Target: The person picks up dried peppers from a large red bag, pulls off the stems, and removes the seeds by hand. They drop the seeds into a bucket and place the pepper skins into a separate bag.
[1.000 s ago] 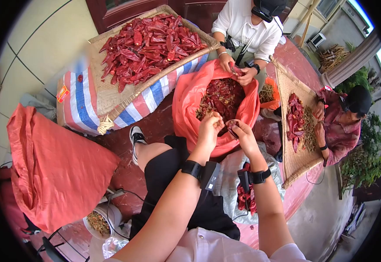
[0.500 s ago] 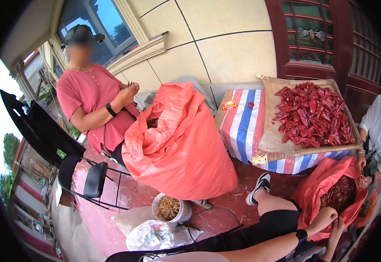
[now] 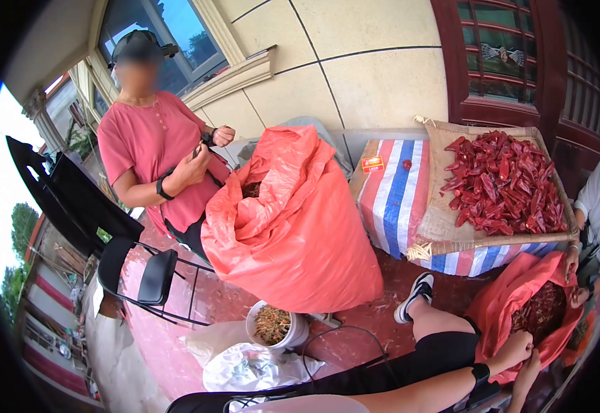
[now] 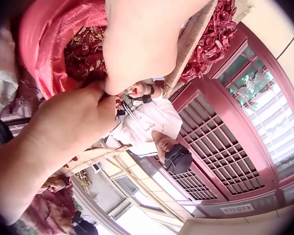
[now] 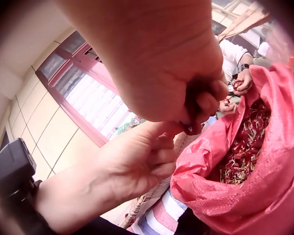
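Observation:
My left hand (image 3: 515, 348) and right hand (image 3: 532, 361) meet at the near edge of an open red woven sack (image 3: 496, 299). In the right wrist view, my right hand (image 5: 179, 83) curls its fingers round a dark red dried chili pepper (image 5: 190, 128). The left hand (image 5: 132, 159) reaches in from the other side, fingers bent, its fingertips pinching at the pepper's end. Most of the pepper is hidden by the fingers. Dried chilies and stem bits (image 5: 245, 152) fill the sack just beyond the hands.
A woven tray (image 3: 437, 220) heaped with red chilies (image 3: 503, 182) rests on a striped bundle (image 3: 396, 206). A tall red sack (image 3: 300, 241), a white bucket of stems (image 3: 272, 325) and a black chair (image 3: 155, 275) stand leftward. One person in pink stands; another in white sits opposite.
The head view has swung left, so my hands now sit at the lower right. They stay together by the sack. The standing person's hands have moved apart.

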The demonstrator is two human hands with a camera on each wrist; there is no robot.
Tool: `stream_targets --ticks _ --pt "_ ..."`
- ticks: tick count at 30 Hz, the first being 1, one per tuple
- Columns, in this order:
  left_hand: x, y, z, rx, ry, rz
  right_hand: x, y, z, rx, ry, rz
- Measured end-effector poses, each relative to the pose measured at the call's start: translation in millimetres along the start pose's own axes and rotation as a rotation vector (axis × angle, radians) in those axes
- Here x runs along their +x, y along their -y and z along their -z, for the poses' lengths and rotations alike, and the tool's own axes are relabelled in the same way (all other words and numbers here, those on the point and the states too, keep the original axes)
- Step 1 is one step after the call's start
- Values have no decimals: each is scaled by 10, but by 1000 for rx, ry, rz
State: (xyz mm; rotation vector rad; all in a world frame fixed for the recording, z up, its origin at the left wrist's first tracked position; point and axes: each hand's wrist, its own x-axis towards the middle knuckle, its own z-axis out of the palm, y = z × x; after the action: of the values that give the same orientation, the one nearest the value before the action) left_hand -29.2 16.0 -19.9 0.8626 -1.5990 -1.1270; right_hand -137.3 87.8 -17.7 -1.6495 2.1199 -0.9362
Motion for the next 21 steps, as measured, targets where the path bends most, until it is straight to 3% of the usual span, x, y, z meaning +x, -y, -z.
stream_targets --ticks 3,5,9,11,17,18,20,21 --pt "-13 -11 -7 45 -79 -17 -15 -50 -85 51 -43 47" --pt "-4 -32 16 -77 -6 100 -16 -167 -120 143 -45 -4" --pt "-11 -37 36 -2 10 83 65 -687 -345 362 -48 -68" --pt "-29 -32 10 44 -76 -32 65 -748 -359 445 -64 -156" --pt "-41 -28 -34 32 2 -42 -46 -875 -246 675 -128 -433" --pt "-46 -57 -24 31 7 -40 -55 -792 -156 674 -130 -437" --pt "-57 -81 -2 -81 88 -24 -58 -621 41 411 94 -145" --pt "-55 -80 1 -81 91 -22 -85 -636 36 413 93 -148"
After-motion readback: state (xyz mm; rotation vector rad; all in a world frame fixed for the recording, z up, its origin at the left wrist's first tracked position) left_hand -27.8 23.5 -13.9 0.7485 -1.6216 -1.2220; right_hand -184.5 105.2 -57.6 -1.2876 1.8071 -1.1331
